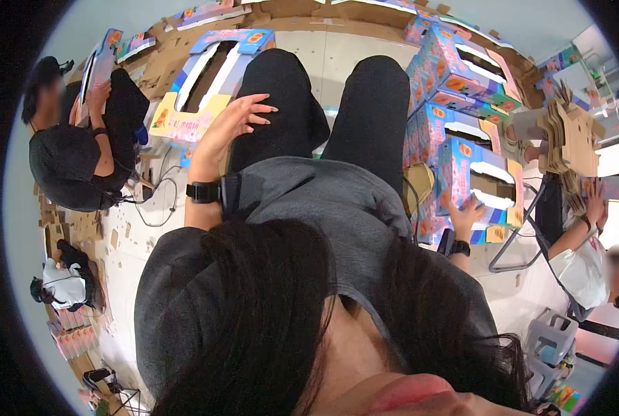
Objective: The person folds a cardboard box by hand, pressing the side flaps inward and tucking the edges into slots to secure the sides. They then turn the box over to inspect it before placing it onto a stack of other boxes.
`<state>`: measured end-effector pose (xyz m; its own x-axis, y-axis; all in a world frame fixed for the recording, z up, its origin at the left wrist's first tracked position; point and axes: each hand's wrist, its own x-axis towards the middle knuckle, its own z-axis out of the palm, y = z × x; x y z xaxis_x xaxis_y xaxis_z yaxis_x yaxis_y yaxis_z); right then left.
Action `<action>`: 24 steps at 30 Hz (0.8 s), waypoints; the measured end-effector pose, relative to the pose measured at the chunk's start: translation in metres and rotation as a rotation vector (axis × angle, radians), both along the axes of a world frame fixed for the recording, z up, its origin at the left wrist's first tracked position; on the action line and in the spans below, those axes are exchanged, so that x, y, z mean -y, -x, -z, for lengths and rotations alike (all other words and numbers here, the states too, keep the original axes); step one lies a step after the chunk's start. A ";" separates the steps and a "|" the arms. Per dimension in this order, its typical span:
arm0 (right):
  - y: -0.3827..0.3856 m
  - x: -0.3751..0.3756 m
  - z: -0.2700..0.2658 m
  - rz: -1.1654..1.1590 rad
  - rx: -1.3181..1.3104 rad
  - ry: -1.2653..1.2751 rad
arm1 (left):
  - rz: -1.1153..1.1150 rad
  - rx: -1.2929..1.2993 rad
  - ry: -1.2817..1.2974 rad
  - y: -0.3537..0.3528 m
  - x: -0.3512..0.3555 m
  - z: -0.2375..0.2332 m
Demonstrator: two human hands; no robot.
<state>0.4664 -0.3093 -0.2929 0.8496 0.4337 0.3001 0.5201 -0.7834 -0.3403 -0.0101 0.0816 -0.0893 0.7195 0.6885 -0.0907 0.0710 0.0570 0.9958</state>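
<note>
My left hand point(242, 119) is raised above my left thigh, its fingers spread and holding nothing. Just beside it stands a printed cardboard box point(184, 114) in blue and pink with a yellow front panel and a long opening in its top. My right hand point(464, 211) rests with spread fingers against the near end of a smaller-looking blue and pink box point(460, 170) with a torn-edged white opening. That box sits against a stack of similar boxes point(430, 128) to my right. Dark bands show on both wrists.
On the left a person point(74, 163) sits holding a printed piece of cardboard point(100, 73). To the right are a pile of brown cardboard point(566, 139), a metal-legged stand point(520, 256) and another person point(586, 270). A cable point(158, 208) and scraps lie on the floor.
</note>
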 end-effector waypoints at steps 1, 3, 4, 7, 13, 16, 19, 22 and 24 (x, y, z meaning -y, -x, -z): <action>-0.008 -0.004 0.004 -0.018 0.017 -0.010 | 0.005 -0.002 0.005 0.000 -0.001 0.001; -0.021 -0.019 0.008 -0.047 -0.012 -0.013 | 0.000 -0.010 0.007 -0.001 -0.002 0.001; -0.024 -0.030 0.004 -0.078 -0.045 -0.054 | -0.010 -0.016 0.005 -0.001 0.000 0.001; -0.036 -0.064 0.005 -0.089 -0.088 -0.080 | -0.029 -0.034 -0.002 -0.002 0.002 0.000; -0.076 -0.117 0.012 0.003 -0.123 0.035 | -0.048 -0.063 -0.020 -0.005 0.002 -0.002; -0.084 -0.128 0.015 0.030 -0.158 0.036 | -0.071 -0.061 -0.021 -0.005 0.004 0.000; -0.088 -0.130 0.017 0.013 -0.177 0.044 | -0.098 -0.053 -0.023 -0.007 0.005 0.002; -0.085 -0.127 0.016 -0.032 -0.129 0.026 | -0.116 -0.056 -0.038 -0.009 0.005 0.002; -0.075 -0.125 0.011 -0.047 -0.141 -0.011 | -0.118 -0.063 -0.042 -0.008 0.006 0.001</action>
<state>0.5418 -0.1841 -0.3037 0.8626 0.4710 0.1844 0.5024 -0.7551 -0.4212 -0.0024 0.0755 -0.0903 0.6272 0.7721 -0.1025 0.1292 0.0267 0.9913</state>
